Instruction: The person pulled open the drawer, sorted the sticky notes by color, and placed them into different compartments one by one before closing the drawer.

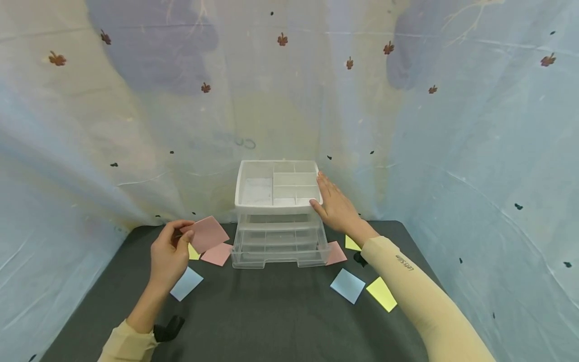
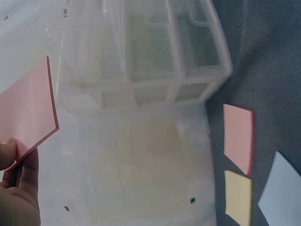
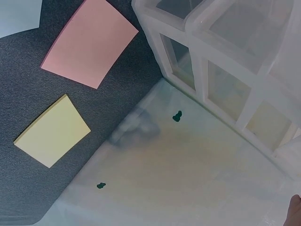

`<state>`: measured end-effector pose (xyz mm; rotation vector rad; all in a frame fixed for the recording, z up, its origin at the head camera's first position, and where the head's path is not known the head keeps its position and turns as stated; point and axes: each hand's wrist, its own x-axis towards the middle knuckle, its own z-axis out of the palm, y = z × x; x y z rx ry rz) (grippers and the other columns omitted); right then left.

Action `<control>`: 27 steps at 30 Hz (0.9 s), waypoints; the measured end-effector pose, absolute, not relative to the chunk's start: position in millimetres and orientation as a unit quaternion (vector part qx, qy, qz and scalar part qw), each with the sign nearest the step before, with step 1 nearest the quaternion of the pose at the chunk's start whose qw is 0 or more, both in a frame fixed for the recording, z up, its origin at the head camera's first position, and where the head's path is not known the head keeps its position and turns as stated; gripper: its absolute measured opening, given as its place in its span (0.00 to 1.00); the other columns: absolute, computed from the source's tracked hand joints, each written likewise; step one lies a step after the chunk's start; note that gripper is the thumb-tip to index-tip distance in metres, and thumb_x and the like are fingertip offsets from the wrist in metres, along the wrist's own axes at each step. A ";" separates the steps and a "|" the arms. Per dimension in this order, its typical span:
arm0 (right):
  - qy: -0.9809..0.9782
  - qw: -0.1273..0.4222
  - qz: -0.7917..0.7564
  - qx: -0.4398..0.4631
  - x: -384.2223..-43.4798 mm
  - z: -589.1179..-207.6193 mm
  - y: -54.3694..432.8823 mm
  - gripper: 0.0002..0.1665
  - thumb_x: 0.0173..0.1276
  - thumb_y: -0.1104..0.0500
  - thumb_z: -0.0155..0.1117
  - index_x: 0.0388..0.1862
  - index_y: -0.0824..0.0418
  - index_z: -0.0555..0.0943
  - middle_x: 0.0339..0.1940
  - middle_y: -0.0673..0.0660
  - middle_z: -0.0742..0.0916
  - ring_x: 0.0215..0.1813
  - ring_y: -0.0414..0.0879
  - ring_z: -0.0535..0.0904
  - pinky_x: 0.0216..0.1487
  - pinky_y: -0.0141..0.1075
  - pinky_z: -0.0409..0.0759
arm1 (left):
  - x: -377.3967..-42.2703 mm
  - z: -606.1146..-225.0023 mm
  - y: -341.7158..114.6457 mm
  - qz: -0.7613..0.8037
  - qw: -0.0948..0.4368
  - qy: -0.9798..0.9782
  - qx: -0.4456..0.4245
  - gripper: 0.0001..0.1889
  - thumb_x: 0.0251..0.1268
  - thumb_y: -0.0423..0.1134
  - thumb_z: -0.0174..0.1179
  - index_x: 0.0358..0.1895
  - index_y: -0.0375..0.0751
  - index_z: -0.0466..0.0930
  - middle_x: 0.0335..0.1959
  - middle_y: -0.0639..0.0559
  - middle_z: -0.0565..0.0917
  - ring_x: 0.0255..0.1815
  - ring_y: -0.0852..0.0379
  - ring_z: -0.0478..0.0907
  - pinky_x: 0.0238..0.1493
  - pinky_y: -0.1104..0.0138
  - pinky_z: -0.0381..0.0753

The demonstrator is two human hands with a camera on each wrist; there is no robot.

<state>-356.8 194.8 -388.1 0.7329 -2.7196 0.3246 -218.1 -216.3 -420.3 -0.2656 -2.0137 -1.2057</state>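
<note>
My left hand [image 1: 168, 256] pinches a pink sticky note pad [image 1: 207, 235] by its edge between thumb and fingers, raised left of a white drawer organizer [image 1: 255, 208]. Up close in the left wrist view, the pad [image 2: 30, 110] stands tilted above the thumb. With fingers straight, my right hand [image 1: 336, 205] rests at the right side of the organizer's top tray, thumb near its front corner. Only a bit of that hand [image 3: 294, 212] enters the right wrist view. The organizer has a divided top and clear drawers; the lowest drawer [image 1: 280, 259] juts toward me.
Left of the organizer lie a pink pad [image 1: 217, 254], a partly covered yellow pad [image 1: 193, 253] and a blue pad [image 1: 187, 284]. On its right are another pink pad [image 1: 335, 253], a blue pad [image 1: 348, 286] and yellow pads [image 1: 382, 294]. A patterned curtain [image 1: 280, 115] hangs behind the dark table.
</note>
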 end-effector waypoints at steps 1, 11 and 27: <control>-0.948 0.154 0.112 0.256 -357.1 -388.0 194.8 0.48 0.85 0.38 0.42 0.87 0.65 0.42 0.88 0.60 0.47 0.87 0.54 0.44 0.84 0.52 0.50 | -219.3 -418.1 -214.7 -0.477 0.382 -0.785 -0.108 0.12 0.71 0.19 0.59 0.53 0.28 0.82 0.41 0.38 0.84 0.39 0.67 0.77 0.41 0.83 0.73; -0.949 0.149 0.113 0.253 -356.8 -387.8 193.9 0.48 0.85 0.38 0.42 0.87 0.64 0.40 0.88 0.59 0.46 0.87 0.53 0.43 0.85 0.51 0.48 | -232.6 -400.3 -191.4 -0.499 0.386 -0.763 -0.142 0.11 0.71 0.19 0.59 0.53 0.26 0.81 0.42 0.37 0.84 0.41 0.66 0.78 0.43 0.83 0.74; -0.948 0.160 0.104 0.255 -358.7 -391.2 194.8 0.48 0.85 0.37 0.41 0.87 0.64 0.41 0.88 0.58 0.46 0.87 0.53 0.44 0.84 0.53 0.51 | -249.1 -380.0 -136.1 -0.564 0.349 -0.719 -0.206 0.10 0.73 0.20 0.58 0.53 0.27 0.81 0.42 0.38 0.82 0.42 0.57 0.79 0.43 0.78 0.78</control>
